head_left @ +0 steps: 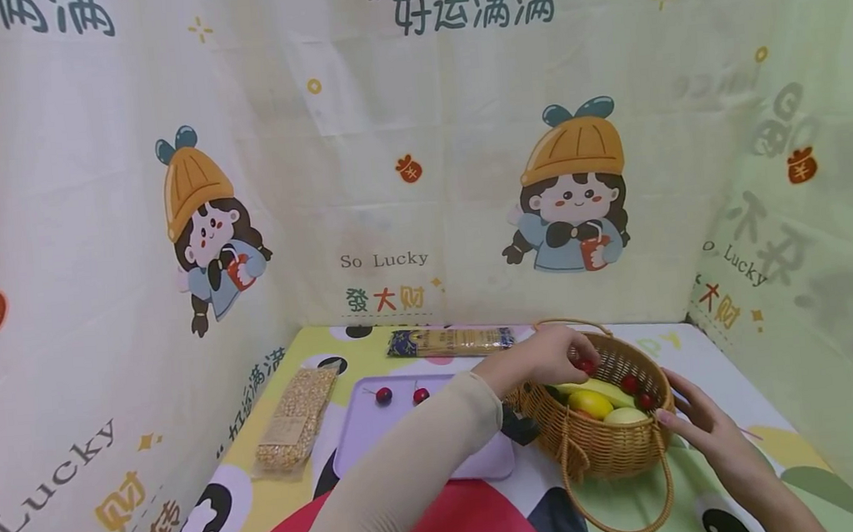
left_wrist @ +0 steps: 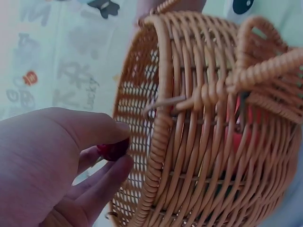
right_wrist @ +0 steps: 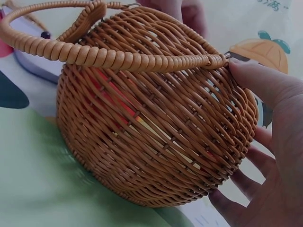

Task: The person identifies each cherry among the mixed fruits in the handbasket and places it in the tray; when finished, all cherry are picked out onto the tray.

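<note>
Between thumb and fingers, my left hand (head_left: 542, 357) pinches a dark red cherry (left_wrist: 113, 150) at the open mouth of a wicker basket (head_left: 614, 456). My right hand (head_left: 713, 427) grips the basket's right side; its thumb lies at the rim and its fingers spread along the outer wall in the right wrist view. Inside the basket lie a banana (head_left: 609, 389), a yellow lemon (head_left: 590, 404), a pale round fruit (head_left: 625, 416) and two cherries (head_left: 630, 384). Left of it, two more cherries (head_left: 383, 396) sit on a lilac tray (head_left: 498, 462), partly hidden by my left sleeve.
A clear bag of kernels (head_left: 296, 422) lies left of the tray. Behind the tray is a pack of dried noodles (head_left: 451, 342). One basket handle (head_left: 670, 497) hangs toward me; another rises at the back. Printed cloth walls enclose the table. A black object (head_left: 520, 426) sits beneath my left wrist.
</note>
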{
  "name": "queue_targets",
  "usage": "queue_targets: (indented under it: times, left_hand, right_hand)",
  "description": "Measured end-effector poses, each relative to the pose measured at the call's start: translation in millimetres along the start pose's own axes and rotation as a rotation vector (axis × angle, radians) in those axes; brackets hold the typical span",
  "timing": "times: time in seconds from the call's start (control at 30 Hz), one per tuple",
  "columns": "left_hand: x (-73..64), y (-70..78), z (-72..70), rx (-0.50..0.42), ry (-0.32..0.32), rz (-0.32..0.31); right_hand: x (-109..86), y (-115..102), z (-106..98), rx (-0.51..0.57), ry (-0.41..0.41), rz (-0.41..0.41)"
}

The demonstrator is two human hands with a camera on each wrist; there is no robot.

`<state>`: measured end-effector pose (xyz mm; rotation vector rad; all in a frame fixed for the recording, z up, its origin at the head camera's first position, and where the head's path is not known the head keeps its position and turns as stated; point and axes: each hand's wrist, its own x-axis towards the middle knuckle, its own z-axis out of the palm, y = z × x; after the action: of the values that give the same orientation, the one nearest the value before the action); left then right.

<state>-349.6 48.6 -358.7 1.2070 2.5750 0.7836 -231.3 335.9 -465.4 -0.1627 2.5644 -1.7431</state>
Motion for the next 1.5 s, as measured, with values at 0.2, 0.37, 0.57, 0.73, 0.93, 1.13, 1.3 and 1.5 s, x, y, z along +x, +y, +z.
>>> queue_targets:
  times: [0.2, 0.37, 0.57, 0.73, 0.93, 1.13, 1.3, 1.5]
  left_hand:
    - [-15.3, 5.3, -3.1, -0.026, 0.036, 0.07]
    - [-33.3, 2.5, -4.8, -0.087, 0.09, 0.114]
    - [-59.9, -4.6, -9.1, -0.172, 0.193, 0.154]
    - [-85.2, -10.5, -11.8, -0.272, 0.259, 0.124]
    - [-111.7, -27.5, -7.7, -0.351, 0.321, 0.092]
    - [-131.6, -56.9, 5.2, -0.394, 0.399, 0.019]
    - [-149.9, -83.6, 22.0, -0.394, 0.436, -0.046]
    - [-165.4, -110.6, 44.9, -0.384, 0.421, -0.117]
  right_hand:
    - [-0.4, 2.4, -1.3, 0.005, 0.004, -0.009]
    - [-0.3, 3.6, -0.7, 0.011, 0.007, -0.017]
    - [-0.1, 3.0, 0.4, 0.012, 0.014, -0.023]
    - [-0.4, 1.5, 0.4, 0.018, 0.014, -0.016]
    - [-1.7, 1.7, 0.0, 0.013, 0.016, -0.031]
    - [-2.3, 2.5, 1.6, 0.022, 0.019, -0.029]
    - [-2.6, 1.9, 1.7, 0.016, 0.029, -0.029]
    - [-2.4, 1.8, 1.2, 0.005, 0.029, -0.032]
